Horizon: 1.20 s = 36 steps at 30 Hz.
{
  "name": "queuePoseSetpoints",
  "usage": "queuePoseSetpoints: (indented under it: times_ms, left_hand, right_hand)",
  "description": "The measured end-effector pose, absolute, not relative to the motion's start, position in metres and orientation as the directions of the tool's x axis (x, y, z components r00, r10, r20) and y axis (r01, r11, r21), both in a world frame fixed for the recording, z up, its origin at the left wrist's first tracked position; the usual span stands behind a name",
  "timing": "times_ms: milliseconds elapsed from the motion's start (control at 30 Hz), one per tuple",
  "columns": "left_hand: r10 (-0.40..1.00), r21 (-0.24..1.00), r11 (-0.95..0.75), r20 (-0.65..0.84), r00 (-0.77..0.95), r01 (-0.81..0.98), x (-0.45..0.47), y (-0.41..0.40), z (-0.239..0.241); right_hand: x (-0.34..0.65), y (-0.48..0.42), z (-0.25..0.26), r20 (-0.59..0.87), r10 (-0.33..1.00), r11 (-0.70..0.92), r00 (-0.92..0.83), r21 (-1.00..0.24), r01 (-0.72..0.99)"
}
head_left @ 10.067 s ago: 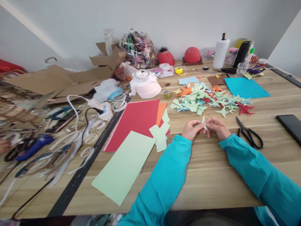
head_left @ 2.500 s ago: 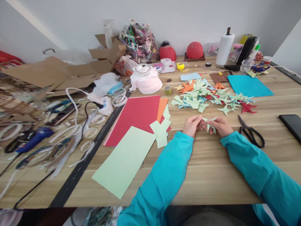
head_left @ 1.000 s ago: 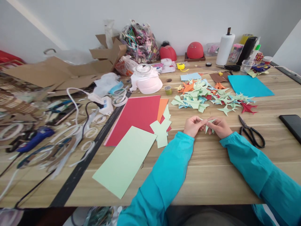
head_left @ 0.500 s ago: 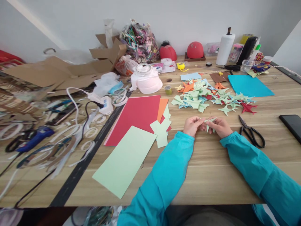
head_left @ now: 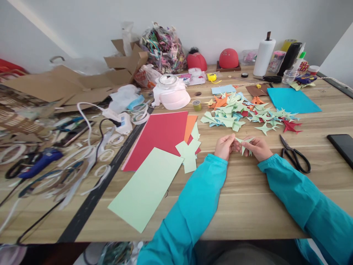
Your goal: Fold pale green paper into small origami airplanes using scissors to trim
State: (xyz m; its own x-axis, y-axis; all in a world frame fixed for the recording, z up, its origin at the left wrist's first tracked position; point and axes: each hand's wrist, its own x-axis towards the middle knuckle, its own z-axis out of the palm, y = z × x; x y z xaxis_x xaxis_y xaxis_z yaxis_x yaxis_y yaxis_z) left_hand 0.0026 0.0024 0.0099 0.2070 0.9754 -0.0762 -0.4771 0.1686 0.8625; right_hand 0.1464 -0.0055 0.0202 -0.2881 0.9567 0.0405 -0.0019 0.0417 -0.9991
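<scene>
A small folded pale green paper figure is pinched between my left hand and my right hand, just above the wooden table. Both hands have their fingers closed on it, and both arms wear teal sleeves. Right behind my hands lies a heap of folded paper figures, mostly pale green with some orange, blue and red. Small pale green paper squares lie to the left of my left hand.
Black scissors lie right of my right hand, a black phone further right. Red sheet, large pale green sheet and blue sheet lie flat. A white jar, paper roll, cardboard and tangled tape rings crowd the back and left.
Ten seconds ago the green figure stood point-up between my fingers; now it lies turned sideways with its points spread. Over the last second my hands have barely moved.
</scene>
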Motion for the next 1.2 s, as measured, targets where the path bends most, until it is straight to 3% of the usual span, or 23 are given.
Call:
queuePoseSetpoints:
  times_ms: [567, 800, 1000, 1200]
  left_hand:
    - [0.985, 0.86, 0.146, -0.081, 0.152, -0.489, 0.0032, 0.003, 0.0098]
    - [0.987, 0.937, 0.091, -0.041, 0.153, -0.336, 0.0039, -0.0005, 0.0096]
    - [0.997, 0.901, 0.069, -0.046, 0.065, -0.429, 0.0028, 0.0038, 0.0067]
    - [0.988, 0.948, 0.078, -0.031, 0.153, -0.309, 0.0022, 0.0021, 0.0046]
  right_hand:
    - [0.145, -0.0062, 0.0224, 0.065, 0.937, 0.08, -0.344, -0.996, 0.03]
    - [0.1465, -0.0058, 0.0229, 0.033, 0.945, 0.035, -0.327, -0.999, -0.001]
    - [0.1462, -0.0072, 0.0207, 0.012, 0.945, 0.011, -0.327, -1.0, -0.006]
    - [0.1459, -0.0053, 0.0158, 0.007, 0.94, 0.001, -0.34, -1.0, -0.018]
